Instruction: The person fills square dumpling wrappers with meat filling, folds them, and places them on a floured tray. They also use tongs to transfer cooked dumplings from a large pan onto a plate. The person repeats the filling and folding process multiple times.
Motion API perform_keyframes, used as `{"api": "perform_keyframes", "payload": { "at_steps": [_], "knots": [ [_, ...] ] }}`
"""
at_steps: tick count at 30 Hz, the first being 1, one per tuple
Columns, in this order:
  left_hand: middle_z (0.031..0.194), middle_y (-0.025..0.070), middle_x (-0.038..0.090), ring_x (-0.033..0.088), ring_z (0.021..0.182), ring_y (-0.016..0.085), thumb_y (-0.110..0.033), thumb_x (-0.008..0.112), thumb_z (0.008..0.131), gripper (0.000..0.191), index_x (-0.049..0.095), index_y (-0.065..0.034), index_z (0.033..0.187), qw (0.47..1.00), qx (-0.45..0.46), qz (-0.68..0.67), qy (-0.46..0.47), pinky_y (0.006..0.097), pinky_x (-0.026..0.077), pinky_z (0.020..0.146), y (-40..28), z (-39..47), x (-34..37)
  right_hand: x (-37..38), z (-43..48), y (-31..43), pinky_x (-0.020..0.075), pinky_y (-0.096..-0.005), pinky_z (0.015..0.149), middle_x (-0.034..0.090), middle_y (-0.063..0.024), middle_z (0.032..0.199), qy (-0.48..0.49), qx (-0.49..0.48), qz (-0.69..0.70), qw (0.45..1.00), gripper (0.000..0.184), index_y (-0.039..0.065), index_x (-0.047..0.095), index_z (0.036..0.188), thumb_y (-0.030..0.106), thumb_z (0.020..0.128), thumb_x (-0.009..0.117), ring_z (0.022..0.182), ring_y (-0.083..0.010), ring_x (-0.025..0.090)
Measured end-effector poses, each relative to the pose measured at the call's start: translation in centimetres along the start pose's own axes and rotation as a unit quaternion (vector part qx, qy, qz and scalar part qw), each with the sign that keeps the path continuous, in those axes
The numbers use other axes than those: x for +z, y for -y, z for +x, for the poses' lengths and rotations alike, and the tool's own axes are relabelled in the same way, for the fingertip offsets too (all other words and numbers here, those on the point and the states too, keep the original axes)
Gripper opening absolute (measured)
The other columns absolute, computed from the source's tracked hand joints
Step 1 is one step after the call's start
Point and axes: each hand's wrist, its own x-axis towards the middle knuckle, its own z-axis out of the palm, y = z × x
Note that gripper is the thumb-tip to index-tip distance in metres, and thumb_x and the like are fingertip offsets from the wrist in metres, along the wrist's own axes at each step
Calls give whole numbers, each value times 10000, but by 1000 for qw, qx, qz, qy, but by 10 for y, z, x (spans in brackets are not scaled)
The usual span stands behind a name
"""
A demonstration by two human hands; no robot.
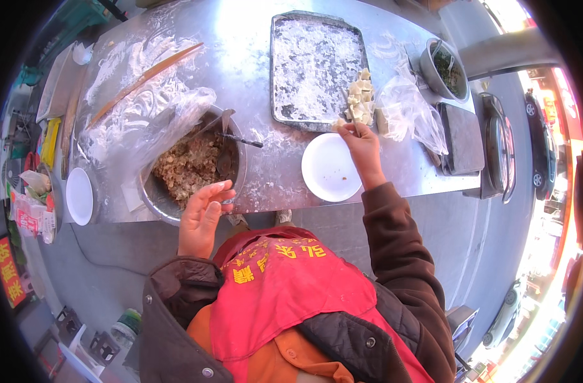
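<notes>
My right hand (360, 146) pinches a small piece of pale dough, perhaps a folded wonton (338, 125), and a thin stick, above the near right corner of a floured metal tray (315, 67). Several folded wontons (361, 98) lie in rows along that tray's right side. Below the hand sits a white plate (327, 167) with a few crumbs. My left hand (205, 218) is raised, fingers apart and holding nothing, at the near rim of a metal bowl (242, 167). Minced filling (188, 167) and metal utensils are in the bowl, partly covered by clear plastic.
A wooden rolling pin (145, 82) lies on the floured metal table (253, 86). At the right are a plastic bag (409, 107), a bowl of chopped greens (447, 72) and a dark flat box (461, 139). Another white plate (79, 196) stands near the left edge.
</notes>
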Motion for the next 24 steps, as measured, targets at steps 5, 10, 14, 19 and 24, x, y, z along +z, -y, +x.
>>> {"api": "perform_keyframes", "payload": {
  "at_steps": [5, 10, 14, 19, 24],
  "knots": [
    [1240, 111, 599, 584, 1102, 178, -138, 466, 1015, 248, 545, -27, 1222, 974, 44, 49, -217, 312, 484, 893, 14, -9, -87, -23, 65, -60, 460, -256, 638, 641, -16, 705, -112, -37, -154, 981, 227, 10, 712, 924, 210, 820, 738, 648, -84, 534],
    [1137, 84, 624, 591, 990, 145, -163, 476, 1013, 248, 538, -26, 1210, 900, 42, 79, -427, 291, 488, 831, 28, -39, -172, -12, 62, -65, 497, -317, 696, 687, -116, 757, -63, -32, -254, 965, 272, 29, 715, 953, 274, 840, 685, 703, -191, 642],
    [1101, 78, 627, 591, 954, 134, -186, 518, 997, 261, 547, -19, 1196, 877, 14, 111, -467, 280, 491, 823, 51, -49, -214, -30, 49, -68, 503, -313, 782, 719, -152, 934, -59, -82, -287, 952, 263, 23, 694, 1083, 208, 902, 652, 853, -195, 679],
    [1047, 89, 635, 616, 915, 169, -107, 646, 905, 226, 593, 6, 1094, 858, 70, 299, -412, 276, 496, 788, 83, -21, -240, -42, 13, -53, 482, -237, 792, 700, -44, 957, -65, -50, -208, 975, 251, -30, 691, 1095, 156, 941, 624, 867, -90, 607],
    [1202, 196, 521, 476, 1147, 386, -78, 725, 764, 514, 523, -2, 1230, 716, 139, 590, -346, 468, 379, 993, 101, 8, -254, -22, -36, -35, 493, -254, 722, 692, -25, 857, -46, -19, -180, 982, 185, -27, 704, 1010, 122, 934, 625, 786, -81, 590]
  ]
}}
